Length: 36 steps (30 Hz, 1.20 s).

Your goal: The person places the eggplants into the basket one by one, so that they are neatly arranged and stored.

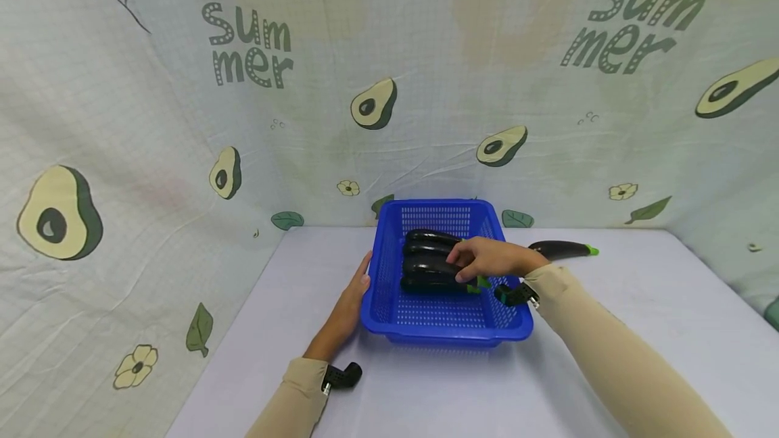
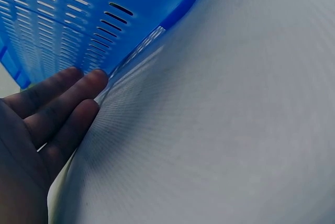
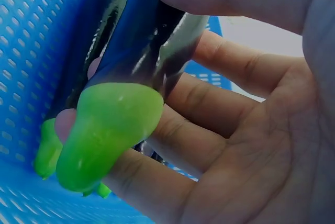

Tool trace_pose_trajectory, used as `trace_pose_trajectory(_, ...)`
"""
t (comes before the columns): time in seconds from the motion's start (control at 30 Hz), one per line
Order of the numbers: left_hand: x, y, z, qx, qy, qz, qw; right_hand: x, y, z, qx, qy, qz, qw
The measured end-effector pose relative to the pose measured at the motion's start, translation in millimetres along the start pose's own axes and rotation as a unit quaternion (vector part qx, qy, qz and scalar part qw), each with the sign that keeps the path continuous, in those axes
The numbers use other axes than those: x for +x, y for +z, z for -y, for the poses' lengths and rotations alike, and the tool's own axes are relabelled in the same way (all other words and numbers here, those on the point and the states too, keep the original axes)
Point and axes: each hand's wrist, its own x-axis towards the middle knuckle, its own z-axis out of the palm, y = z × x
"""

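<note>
A blue plastic basket [image 1: 438, 336] with slotted walls stands on the white table. Several dark, glossy eggplants [image 1: 426, 265] lie side by side in it, their green stem ends toward the right. Over those ends, my right hand [image 1: 491, 257] grips one eggplant. The right wrist view has this eggplant [image 3: 138, 51] between the thumb and the curled fingers, its bright green cap [image 3: 112, 124] toward the camera. Another eggplant [image 3: 97, 35] lies behind it along the basket wall. Against the basket's left side, my left hand [image 1: 348, 303] rests with fingers extended.
One more eggplant [image 1: 562, 249] lies on the table [image 1: 633, 303] to the right of the basket, partly behind the right wrist. A printed cloth [image 1: 426, 154] with avocados hangs behind and beside the table. Both wrists carry small black devices.
</note>
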Motion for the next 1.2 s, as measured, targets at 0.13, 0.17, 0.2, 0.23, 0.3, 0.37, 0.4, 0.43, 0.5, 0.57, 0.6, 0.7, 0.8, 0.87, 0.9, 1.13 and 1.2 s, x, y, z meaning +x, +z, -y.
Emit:
trace_pose_trajectory(0.13, -0.4, 0.1, -1.1, 0.006, -0.004, 0.000, 1.0000, -0.2, 2.2, 1.9, 0.008, 0.009, 0.004, 0.9999)
trace_pose_trajectory(0.17, -0.4, 0.0, -1.2, 0.008, -0.005, 0.000, 1.0000, 0.0, 2.6, 2.4, 0.010, 0.010, 0.005, 0.9999)
trace_pose_trajectory(0.2, -0.3, -0.1, -0.6, 0.009, -0.005, -0.001, 0.9999, 0.1, 2.9, 3.0, 0.011, 0.011, 0.006, 0.9999)
trace_pose_trajectory(0.23, -0.4, -0.2, -0.5, 0.009, -0.005, -0.002, 0.9999, 0.4, 3.2, 3.5, 0.010, 0.013, 0.006, 0.9999)
trace_pose_trajectory(0.3, 2.1, 0.6, 8.7, 0.009, -0.006, -0.007, 0.9999, 1.0, 3.5, 4.2, 0.008, 0.010, 0.009, 0.9999)
trace_pose_trajectory(0.37, 5.1, 2.1, 21.0, 0.006, -0.004, -0.015, 0.9999, 1.9, 4.3, 4.4, 0.006, 0.011, 0.011, 0.9999)
trace_pose_trajectory(0.4, 6.7, 3.0, 27.6, 0.005, -0.004, -0.018, 0.9998, 2.4, 4.8, 4.2, 0.006, 0.010, 0.012, 0.9999)
trace_pose_trajectory(0.43, 8.2, 3.9, 34.2, 0.002, -0.003, -0.021, 0.9998, 2.9, 5.4, 3.8, 0.004, 0.010, 0.014, 0.9998)
trace_pose_trajectory(0.5, 10.2, 5.5, 45.1, 0.000, 0.000, -0.026, 0.9997, 3.8, 6.9, 2.6, -0.001, 0.009, 0.016, 0.9998)
trace_pose_trajectory(0.57, 10.6, 6.3, 49.4, -0.004, 0.003, -0.029, 0.9996, 4.6, 8.2, 1.7, -0.007, 0.008, 0.016, 0.9998)
trace_pose_trajectory(0.6, 10.5, 6.6, 50.5, -0.007, 0.006, -0.030, 0.9995, 5.0, 8.8, 1.5, -0.013, 0.006, 0.014, 0.9998)
trace_pose_trajectory(0.7, 10.5, 6.6, 51.2, -0.011, 0.013, -0.034, 0.9993, 6.4, 9.7, 2.2, -0.034, -0.007, 0.011, 0.9993)
trace_pose_trajectory(0.8, 10.7, 6.0, 49.7, -0.009, 0.016, -0.034, 0.9992, 8.2, 10.5, 3.6, -0.056, -0.019, 0.008, 0.9982)
trace_pose_trajectory(0.87, 10.8, 5.4, 48.6, -0.006, 0.013, -0.032, 0.9994, 9.4, 11.1, 3.7, -0.066, -0.023, 0.008, 0.9975)
trace_pose_trajectory(0.9, 10.9, 5.2, 48.0, -0.005, 0.011, -0.030, 0.9995, 10.0, 11.5, 3.6, -0.071, -0.022, 0.007, 0.9972)
trace_pose_trajectory(1.13, 6.3, 1.5, 23.8, -0.004, -0.001, -0.006, 1.0000, 12.6, 15.5, 1.8, -0.091, -0.008, 0.004, 0.9958)
trace_pose_trajectory(1.2, 3.4, 0.1, 13.2, -0.006, -0.002, 0.003, 1.0000, 12.4, 16.8, 1.6, -0.096, -0.001, 0.002, 0.9953)
